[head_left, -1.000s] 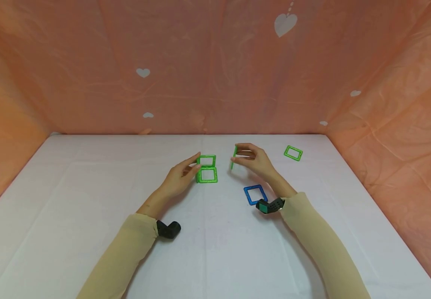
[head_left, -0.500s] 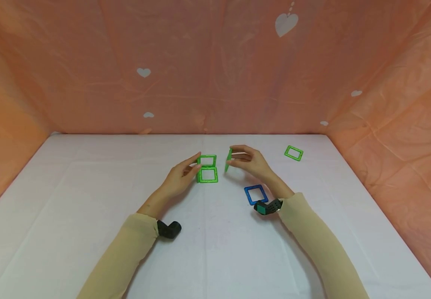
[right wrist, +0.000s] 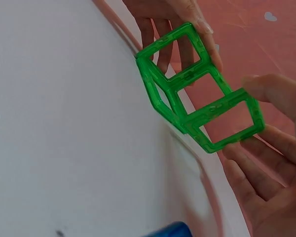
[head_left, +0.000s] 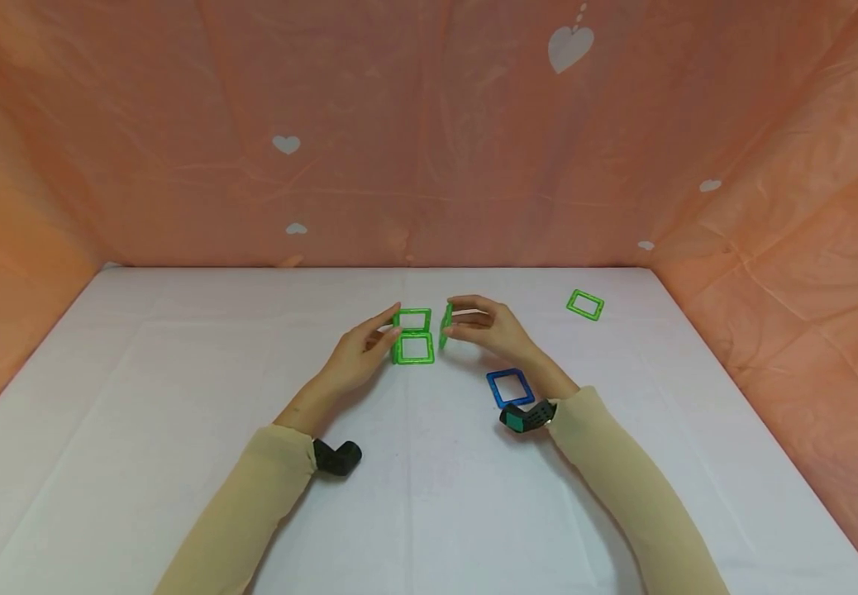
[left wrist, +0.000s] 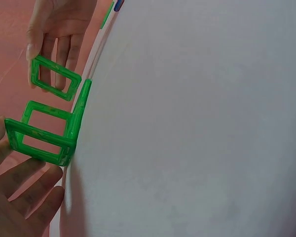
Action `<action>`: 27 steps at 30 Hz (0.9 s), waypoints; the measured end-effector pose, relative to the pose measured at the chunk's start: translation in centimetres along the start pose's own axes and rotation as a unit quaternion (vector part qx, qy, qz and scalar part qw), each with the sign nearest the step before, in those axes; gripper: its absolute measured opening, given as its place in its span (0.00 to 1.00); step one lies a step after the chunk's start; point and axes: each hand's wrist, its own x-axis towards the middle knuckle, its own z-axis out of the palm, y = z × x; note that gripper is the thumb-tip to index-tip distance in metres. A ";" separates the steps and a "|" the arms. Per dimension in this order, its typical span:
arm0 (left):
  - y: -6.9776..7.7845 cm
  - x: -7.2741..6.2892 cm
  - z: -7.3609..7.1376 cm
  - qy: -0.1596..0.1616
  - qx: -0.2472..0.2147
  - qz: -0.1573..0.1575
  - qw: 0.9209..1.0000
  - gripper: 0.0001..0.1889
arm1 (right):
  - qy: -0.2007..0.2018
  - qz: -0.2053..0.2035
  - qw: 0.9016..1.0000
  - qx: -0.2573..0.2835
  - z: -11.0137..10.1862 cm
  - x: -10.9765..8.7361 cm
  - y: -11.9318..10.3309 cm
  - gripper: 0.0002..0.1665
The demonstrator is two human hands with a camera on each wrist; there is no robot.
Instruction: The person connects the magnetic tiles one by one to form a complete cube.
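Several green square magnetic tiles form an open structure [head_left: 415, 361], with one flat on the table and others upright at its back and left. My left hand [head_left: 355, 359] holds the left upright tile [left wrist: 39, 132] between thumb and fingers. Pinched in my right hand [head_left: 499, 330] is another green magnetic tile [head_left: 443, 335], upright and just right of the structure. In the left wrist view a gap shows between that tile and the structure. The right wrist view shows it overlapping the structure, so contact cannot be judged there.
A blue square tile [head_left: 504, 373] lies flat below my right hand, partly behind the wrist camera [head_left: 526, 419]. Another green tile [head_left: 589, 296] lies flat at the back right of the white table [head_left: 176, 347]. Orange sheeting with hearts stands behind and at both sides.
My right hand has moved left and slightly nearer with its green tile, bringing it close to the structure's right side. My left hand has stayed in place on the structure.
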 end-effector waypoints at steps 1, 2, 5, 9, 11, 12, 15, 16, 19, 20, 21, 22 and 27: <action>0.0 0.0 0.0 0.000 -0.001 0.000 1.000 0.27 | -0.001 0.000 1.000 0.002 0.1 0.0 0.0 0.33; 0.0 0.0 0.0 0.000 -0.002 -0.001 1.000 0.27 | -0.002 0.000 1.000 0.003 0.1 0.0 0.1 0.33; 0.1 0.0 0.0 0.000 -0.003 -0.003 1.000 0.27 | -0.003 -0.001 1.000 0.007 0.3 0.0 0.2 0.33; 0.2 -0.1 0.0 -0.002 -0.002 -0.006 1.000 0.27 | -0.006 -0.007 1.000 0.010 0.5 0.0 0.2 0.33; 0.2 -0.1 0.0 -0.004 -0.002 -0.007 1.000 0.27 | -0.008 -0.006 1.000 0.008 0.6 0.0 0.2 0.32; 0.2 -0.1 0.0 -0.004 -0.002 -0.007 1.000 0.27 | -0.009 -0.006 1.000 0.007 0.6 0.0 0.2 0.32; 0.3 -0.1 0.0 -0.006 -0.003 -0.009 1.000 0.27 | -0.016 -0.001 1.000 0.002 0.7 -0.1 0.1 0.33; 0.2 -0.1 0.0 -0.006 -0.003 -0.010 1.000 0.27 | -0.019 0.001 1.000 0.002 0.8 -0.1 0.0 0.33; 0.2 0.0 0.0 -0.005 -0.004 -0.012 1.000 0.27 | -0.027 0.007 1.000 0.001 0.9 -0.2 -0.1 0.33; 0.2 0.0 0.1 -0.004 -0.004 -0.012 1.000 0.27 | -0.030 0.009 1.000 0.001 0.9 -0.2 -0.1 0.33; 0.2 0.0 0.1 -0.004 -0.004 -0.011 1.000 0.27 | -0.033 0.010 0.999 0.001 0.9 -0.2 -0.1 0.32; 0.2 -0.1 0.1 -0.003 -0.003 -0.011 1.000 0.27 | -0.035 0.009 0.999 0.002 0.9 -0.2 -0.1 0.32; 0.2 -0.1 0.1 -0.002 -0.007 -0.008 1.000 0.27 | -0.044 0.007 0.999 -0.002 1.0 -0.2 -0.1 0.31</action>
